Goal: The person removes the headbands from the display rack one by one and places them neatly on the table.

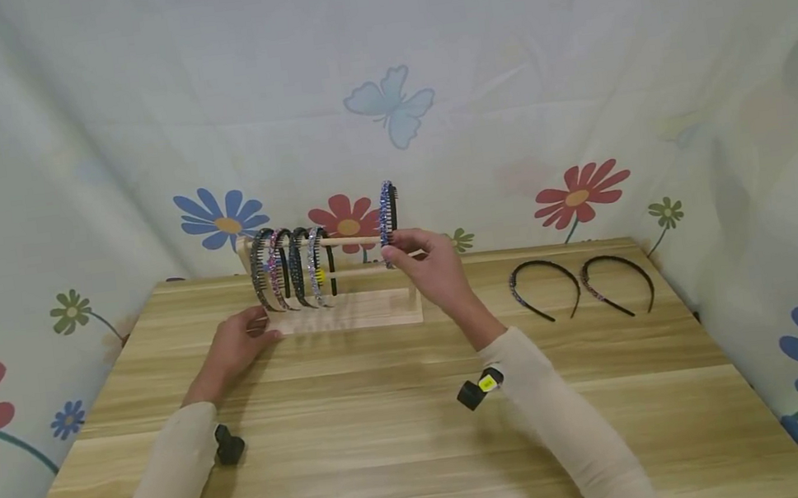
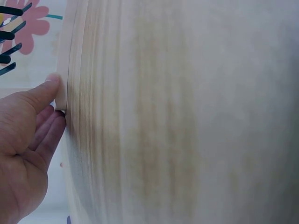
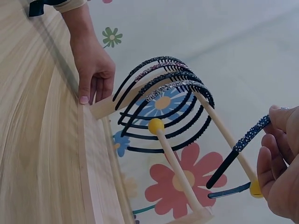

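My right hand (image 1: 434, 265) pinches a headband studded with blue and silver stones (image 1: 385, 213), thumb against the fingers. The headband stands upright around the right end of the upper rod (image 1: 353, 240) of a wooden headband rack (image 1: 377, 310). In the right wrist view its two black ends straddle that rod close to a yellow end ball (image 3: 256, 189). Several sparkly headbands (image 3: 180, 86) hang together over the rod's left part. At the base's left end, my left hand (image 1: 239, 343) grips the corner, with the thumb (image 2: 49, 88) on one side and the fingers on the other.
Two more black headbands with stones, one (image 1: 521, 300) beside the other (image 1: 594, 287), lie on the wooden table (image 1: 364, 452) right of the rack. A lower rod with a yellow ball (image 3: 156, 125) juts from the rack. A flower-printed cloth (image 1: 506, 144) hangs behind.
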Action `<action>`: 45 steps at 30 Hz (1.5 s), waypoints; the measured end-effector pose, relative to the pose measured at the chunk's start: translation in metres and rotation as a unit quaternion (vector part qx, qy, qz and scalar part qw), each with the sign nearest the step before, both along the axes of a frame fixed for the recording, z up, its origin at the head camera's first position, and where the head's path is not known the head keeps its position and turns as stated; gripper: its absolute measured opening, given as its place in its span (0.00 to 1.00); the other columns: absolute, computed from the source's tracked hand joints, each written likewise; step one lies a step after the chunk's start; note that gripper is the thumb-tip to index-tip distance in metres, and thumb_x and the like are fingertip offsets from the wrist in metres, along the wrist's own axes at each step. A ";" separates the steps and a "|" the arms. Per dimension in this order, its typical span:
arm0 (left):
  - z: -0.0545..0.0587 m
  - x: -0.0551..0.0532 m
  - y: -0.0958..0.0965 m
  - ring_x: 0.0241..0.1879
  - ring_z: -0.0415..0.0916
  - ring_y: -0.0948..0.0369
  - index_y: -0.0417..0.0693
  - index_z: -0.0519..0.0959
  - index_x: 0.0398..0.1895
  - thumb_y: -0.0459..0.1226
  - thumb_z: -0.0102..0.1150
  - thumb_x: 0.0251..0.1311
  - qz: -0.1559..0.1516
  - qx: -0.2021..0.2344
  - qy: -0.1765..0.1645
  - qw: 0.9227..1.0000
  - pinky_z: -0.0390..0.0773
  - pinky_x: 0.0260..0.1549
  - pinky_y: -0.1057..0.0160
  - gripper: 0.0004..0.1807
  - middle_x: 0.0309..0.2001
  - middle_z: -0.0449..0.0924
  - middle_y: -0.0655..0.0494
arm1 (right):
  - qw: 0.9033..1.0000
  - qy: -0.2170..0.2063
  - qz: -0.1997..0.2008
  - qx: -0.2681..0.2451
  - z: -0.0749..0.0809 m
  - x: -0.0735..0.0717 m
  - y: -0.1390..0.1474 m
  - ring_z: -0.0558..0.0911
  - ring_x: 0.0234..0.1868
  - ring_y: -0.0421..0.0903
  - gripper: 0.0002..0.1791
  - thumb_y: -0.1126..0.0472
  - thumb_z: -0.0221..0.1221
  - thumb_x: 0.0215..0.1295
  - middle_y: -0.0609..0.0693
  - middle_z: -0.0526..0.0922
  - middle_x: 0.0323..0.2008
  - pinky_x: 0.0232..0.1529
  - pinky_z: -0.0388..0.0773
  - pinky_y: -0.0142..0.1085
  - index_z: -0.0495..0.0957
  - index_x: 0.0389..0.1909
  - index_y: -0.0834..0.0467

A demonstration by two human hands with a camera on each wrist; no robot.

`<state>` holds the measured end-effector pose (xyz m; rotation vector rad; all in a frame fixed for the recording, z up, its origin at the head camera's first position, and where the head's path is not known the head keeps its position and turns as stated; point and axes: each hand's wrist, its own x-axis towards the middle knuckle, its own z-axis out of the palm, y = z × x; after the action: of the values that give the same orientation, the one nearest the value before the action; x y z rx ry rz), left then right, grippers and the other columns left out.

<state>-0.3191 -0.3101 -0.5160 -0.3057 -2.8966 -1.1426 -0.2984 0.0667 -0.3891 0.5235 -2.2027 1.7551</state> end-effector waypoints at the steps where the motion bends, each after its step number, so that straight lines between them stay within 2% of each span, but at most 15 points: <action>1: 0.000 0.000 0.000 0.58 0.79 0.37 0.27 0.67 0.70 0.39 0.68 0.67 0.000 0.000 0.000 1.000 0.80 0.60 0.41 0.35 0.62 0.75 0.28 | 1.000 0.002 -0.002 -0.001 0.000 0.000 0.002 0.85 0.42 0.47 0.15 0.56 0.67 0.68 0.56 0.89 0.41 0.45 0.87 0.39 0.86 0.49 0.63; 9: -0.001 0.000 0.000 0.57 0.80 0.37 0.27 0.67 0.69 0.39 0.68 0.67 -0.001 -0.003 0.002 1.000 0.80 0.59 0.41 0.35 0.62 0.76 0.28 | 1.000 -0.007 -0.026 0.012 0.003 0.001 0.014 0.85 0.43 0.47 0.17 0.54 0.68 0.68 0.54 0.89 0.42 0.48 0.87 0.41 0.85 0.50 0.62; 14: -0.001 0.000 0.001 0.57 0.80 0.37 0.27 0.68 0.69 0.39 0.68 0.66 -0.002 -0.003 0.004 1.000 0.80 0.59 0.41 0.35 0.62 0.75 0.28 | 0.999 0.006 -0.037 0.015 0.003 0.002 0.020 0.85 0.43 0.48 0.17 0.54 0.68 0.68 0.55 0.89 0.42 0.48 0.87 0.43 0.86 0.50 0.62; 19: 0.000 0.000 0.001 0.58 0.79 0.37 0.27 0.67 0.69 0.39 0.68 0.66 0.002 -0.008 0.001 1.000 0.80 0.60 0.41 0.35 0.62 0.76 0.28 | 0.998 0.008 -0.054 0.025 0.003 0.003 0.025 0.85 0.42 0.46 0.17 0.52 0.69 0.67 0.53 0.90 0.41 0.47 0.87 0.41 0.86 0.49 0.60; 27: 0.001 0.001 -0.001 0.57 0.80 0.37 0.29 0.69 0.69 0.41 0.68 0.67 0.000 -0.018 0.012 1.000 0.81 0.58 0.41 0.34 0.62 0.76 0.28 | 0.997 0.029 -0.071 0.007 0.000 0.004 0.032 0.85 0.38 0.47 0.16 0.55 0.71 0.65 0.56 0.89 0.37 0.39 0.85 0.33 0.87 0.47 0.62; 35: 0.001 0.001 -0.001 0.57 0.80 0.36 0.28 0.69 0.68 0.41 0.68 0.67 -0.002 -0.021 0.012 1.000 0.80 0.58 0.40 0.34 0.61 0.76 0.28 | 0.996 0.020 -0.087 -0.002 -0.004 0.006 0.038 0.86 0.35 0.45 0.16 0.53 0.71 0.65 0.55 0.90 0.38 0.31 0.82 0.28 0.87 0.46 0.61; 41: 0.000 0.001 0.000 0.57 0.79 0.36 0.28 0.69 0.68 0.40 0.68 0.67 -0.001 -0.018 0.012 1.000 0.80 0.59 0.41 0.34 0.61 0.76 0.28 | 0.994 0.005 -0.105 0.002 -0.009 0.006 0.044 0.87 0.36 0.45 0.16 0.52 0.71 0.64 0.54 0.90 0.37 0.35 0.84 0.31 0.88 0.45 0.60; 45: -0.001 0.001 0.001 0.57 0.79 0.36 0.28 0.69 0.68 0.40 0.68 0.66 -0.001 -0.016 0.013 1.000 0.80 0.59 0.41 0.34 0.61 0.76 0.28 | 0.993 -0.006 -0.114 0.010 -0.014 0.005 0.048 0.88 0.38 0.48 0.16 0.53 0.71 0.64 0.54 0.90 0.37 0.41 0.87 0.40 0.88 0.45 0.60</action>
<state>-0.3185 -0.3096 -0.5166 -0.3229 -2.8947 -1.0861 -0.2933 0.1147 -0.4027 0.2540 -2.1916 1.6234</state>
